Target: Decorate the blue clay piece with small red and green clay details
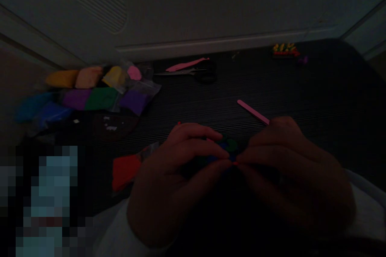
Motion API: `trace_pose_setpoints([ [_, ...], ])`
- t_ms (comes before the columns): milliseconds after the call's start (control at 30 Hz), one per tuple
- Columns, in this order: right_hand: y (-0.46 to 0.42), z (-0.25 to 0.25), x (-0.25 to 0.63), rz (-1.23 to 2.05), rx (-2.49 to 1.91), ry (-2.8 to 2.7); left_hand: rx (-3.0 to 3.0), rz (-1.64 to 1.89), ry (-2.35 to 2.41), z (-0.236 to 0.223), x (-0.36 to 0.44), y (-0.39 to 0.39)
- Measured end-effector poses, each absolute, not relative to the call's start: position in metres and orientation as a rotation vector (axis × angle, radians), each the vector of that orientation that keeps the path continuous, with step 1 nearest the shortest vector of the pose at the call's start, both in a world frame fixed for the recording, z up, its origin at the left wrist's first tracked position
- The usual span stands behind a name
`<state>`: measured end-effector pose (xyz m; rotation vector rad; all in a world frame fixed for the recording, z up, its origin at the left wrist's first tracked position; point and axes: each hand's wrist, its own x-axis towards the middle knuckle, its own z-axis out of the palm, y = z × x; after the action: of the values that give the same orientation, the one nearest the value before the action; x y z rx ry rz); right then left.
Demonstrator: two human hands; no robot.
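Note:
The scene is very dark. My left hand [177, 168] and my right hand [286, 164] meet at the bottom middle, fingers pinched together around a small lump of modelling clay [226, 146] with blue and green parts and a bit of red at the fingertips. Both hands press on it from either side. A red clay bag [125, 170] lies just left of my left hand. A pink flat stick [252, 111] lies on the dark mat just beyond my right hand.
Several bags of coloured clay [90, 92] are piled at the left. Black-handled scissors [193, 73] and a pink tool [185, 64] lie at the back. A small colourful clay piece [285, 50] sits far right. The dark ribbed mat [316, 96] covers the surface.

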<state>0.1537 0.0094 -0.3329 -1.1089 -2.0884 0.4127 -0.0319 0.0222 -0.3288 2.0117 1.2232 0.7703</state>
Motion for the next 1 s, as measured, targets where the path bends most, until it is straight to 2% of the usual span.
trace_pose_setpoints([
  [1000,0.0097,-0.3345,0.1542,0.425,-1.087,-2.113,1.933,0.759,1.248,-0.3275,-0.034,0.0231],
])
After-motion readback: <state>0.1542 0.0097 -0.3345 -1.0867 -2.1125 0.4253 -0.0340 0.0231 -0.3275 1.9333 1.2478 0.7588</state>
